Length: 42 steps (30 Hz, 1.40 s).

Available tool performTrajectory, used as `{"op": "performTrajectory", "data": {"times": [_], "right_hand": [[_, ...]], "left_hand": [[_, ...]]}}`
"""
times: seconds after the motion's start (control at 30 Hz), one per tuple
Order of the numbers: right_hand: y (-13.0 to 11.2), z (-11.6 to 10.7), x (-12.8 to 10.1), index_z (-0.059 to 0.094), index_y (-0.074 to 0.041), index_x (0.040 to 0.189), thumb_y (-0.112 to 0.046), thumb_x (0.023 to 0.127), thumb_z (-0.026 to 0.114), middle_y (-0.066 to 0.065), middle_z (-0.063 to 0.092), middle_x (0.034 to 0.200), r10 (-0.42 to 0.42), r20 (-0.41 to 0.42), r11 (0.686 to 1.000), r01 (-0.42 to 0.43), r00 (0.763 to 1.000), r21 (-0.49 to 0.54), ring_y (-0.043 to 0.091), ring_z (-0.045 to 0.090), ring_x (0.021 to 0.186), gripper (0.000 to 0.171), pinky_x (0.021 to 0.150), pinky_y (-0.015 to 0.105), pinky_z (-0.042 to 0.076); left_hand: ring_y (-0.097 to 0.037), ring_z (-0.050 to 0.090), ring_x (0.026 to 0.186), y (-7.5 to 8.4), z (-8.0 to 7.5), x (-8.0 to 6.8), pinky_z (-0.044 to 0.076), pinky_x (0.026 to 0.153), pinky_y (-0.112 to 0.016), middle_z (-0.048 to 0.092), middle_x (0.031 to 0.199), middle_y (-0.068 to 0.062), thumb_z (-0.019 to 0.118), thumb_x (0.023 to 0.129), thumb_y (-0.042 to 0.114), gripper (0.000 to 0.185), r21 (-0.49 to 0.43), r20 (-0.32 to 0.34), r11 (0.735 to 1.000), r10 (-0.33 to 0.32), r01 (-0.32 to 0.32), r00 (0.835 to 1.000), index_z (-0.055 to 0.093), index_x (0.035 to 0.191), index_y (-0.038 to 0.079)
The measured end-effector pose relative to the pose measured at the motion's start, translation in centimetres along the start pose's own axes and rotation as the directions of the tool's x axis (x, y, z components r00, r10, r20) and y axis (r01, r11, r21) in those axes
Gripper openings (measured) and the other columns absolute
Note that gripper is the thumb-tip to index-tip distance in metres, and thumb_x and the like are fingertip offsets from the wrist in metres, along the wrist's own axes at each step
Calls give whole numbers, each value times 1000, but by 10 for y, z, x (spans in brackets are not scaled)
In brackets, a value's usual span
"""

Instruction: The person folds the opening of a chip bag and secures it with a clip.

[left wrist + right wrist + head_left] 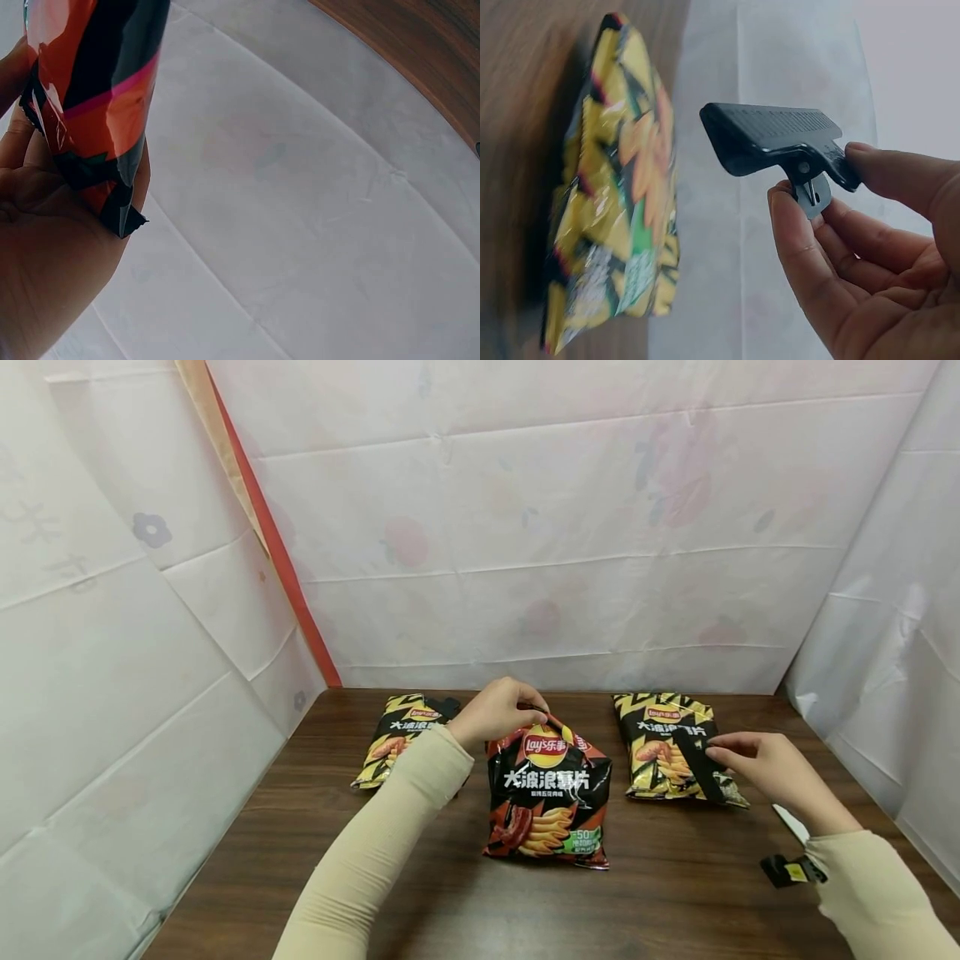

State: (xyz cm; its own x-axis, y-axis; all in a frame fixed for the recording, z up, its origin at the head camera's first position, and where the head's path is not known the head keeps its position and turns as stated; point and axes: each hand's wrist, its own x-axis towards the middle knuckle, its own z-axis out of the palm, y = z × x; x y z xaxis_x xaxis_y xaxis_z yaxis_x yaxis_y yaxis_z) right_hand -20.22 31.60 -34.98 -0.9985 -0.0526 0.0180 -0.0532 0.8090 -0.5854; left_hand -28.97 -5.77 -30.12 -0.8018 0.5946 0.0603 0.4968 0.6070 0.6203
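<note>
My left hand grips the top edge of a red-and-black bag of potato chips, which stands upright in the middle of the table. In the left wrist view, the end of that bag lies against the palm and fingers. A black bag clip is pinched between the thumb and fingers of my right hand. The right wrist view shows the clip apart from a yellow-and-black chip bag. From the head, the clip covers part of that bag.
Another yellow-and-black chip bag lies at the back left, partly behind my left forearm, with a black object at its top corner. Patterned white sheets wall in the brown wooden table at the back and sides.
</note>
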Motion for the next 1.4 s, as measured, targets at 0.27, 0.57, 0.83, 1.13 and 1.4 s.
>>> {"op": "performTrajectory", "data": {"times": [0.27,0.57,0.83,1.13,1.4], "right_hand": [[-26,-1,11,63,3,127,-45,97,59,23,67,116,-49,15,999,49,999,-13,21,64,91,56,72,34,49],[-55,2,22,58,0,133,-47,96,60,24,57,133,-64,86,986,50,994,156,40,54,121,60,93,52,49],[-79,4,32,64,-10,129,-49,95,59,19,61,131,-150,61,984,143,987,107,34,60,114,52,88,48,51],[-100,12,43,64,-11,129,-45,96,60,15,67,124,-225,83,969,214,971,127,24,67,101,48,85,43,54],[-112,22,50,61,-6,130,-36,99,58,19,67,121,-250,117,956,226,961,188,19,71,89,43,86,46,55]], "left_hand": [[-11,58,67,0,0,0,44,61,-24,75,96,-6,64,96,18,14,-13,4,1000,6,-6,1000,75,102,13],[-12,61,70,-1,0,1,45,63,-24,74,94,0,65,96,19,13,-10,2,1000,1,-1,1000,75,102,14],[-9,61,71,-1,0,1,47,64,-24,74,95,0,65,96,19,14,-5,2,1000,10,-10,1000,75,103,14],[-9,61,70,-2,0,1,46,63,-24,74,94,0,65,96,19,14,-4,3,1000,15,-15,1000,75,104,14],[-8,63,74,-1,0,1,49,66,-24,74,95,0,65,96,19,14,-8,2,1000,11,-11,1000,76,103,14]]}}
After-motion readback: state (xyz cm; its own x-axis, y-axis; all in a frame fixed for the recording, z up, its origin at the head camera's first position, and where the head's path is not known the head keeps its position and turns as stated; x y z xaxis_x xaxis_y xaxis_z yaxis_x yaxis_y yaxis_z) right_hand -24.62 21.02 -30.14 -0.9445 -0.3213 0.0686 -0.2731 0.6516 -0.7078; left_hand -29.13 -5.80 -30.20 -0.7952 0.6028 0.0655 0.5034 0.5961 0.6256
